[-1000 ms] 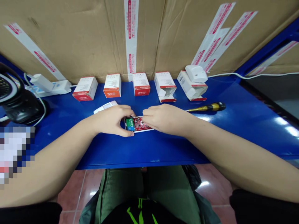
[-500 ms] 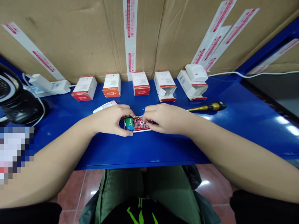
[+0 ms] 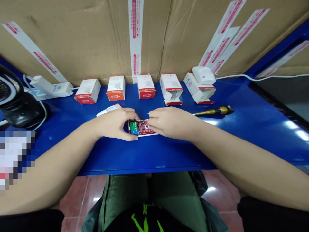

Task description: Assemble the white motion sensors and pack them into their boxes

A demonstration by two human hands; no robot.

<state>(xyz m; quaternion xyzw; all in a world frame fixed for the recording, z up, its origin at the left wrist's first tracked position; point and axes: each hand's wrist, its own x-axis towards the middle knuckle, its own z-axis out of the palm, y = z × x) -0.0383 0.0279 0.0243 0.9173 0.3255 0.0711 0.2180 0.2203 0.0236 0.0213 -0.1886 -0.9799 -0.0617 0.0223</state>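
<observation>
Lap: olive-green trousers (image 3: 125, 199) show below the counter's front edge, with glossy reddish-brown floor tiles (image 3: 72, 206) on either side.

Hands: two, both bare and both over the middle of the counter. The left hand (image 3: 113, 124) is curled around the left end of the red circuit board, with its thumb side towards the back. The right hand (image 3: 170, 123) is narrowed to a pinch, its fingertips (image 3: 151, 122) pressing on the board's right half.

Held item: one red circuit board (image 3: 142, 128), between the hands and touching both, lying in a white plastic casing (image 3: 147, 135). A green-and-blue label (image 3: 134, 128) covers its left end.

Counter: one glossy blue metal counter (image 3: 169, 154) carries everything below.

Nearby: one white plastic cover (image 3: 108, 110) lies just beyond the left hand. One screwdriver with a yellow-and-black handle (image 3: 217, 110) lies to the right of the right hand.

Back row: five white-and-red cardboard boxes, the fourth (image 3: 171, 87) and fifth (image 3: 196, 90) open. One white plastic detector (image 3: 203, 75) sits on the fifth. A white power strip (image 3: 51, 90) and a black round device (image 3: 16, 104) stand at far left.

Wall: brown cardboard (image 3: 72, 42) with white-and-red tape (image 3: 135, 38).
</observation>
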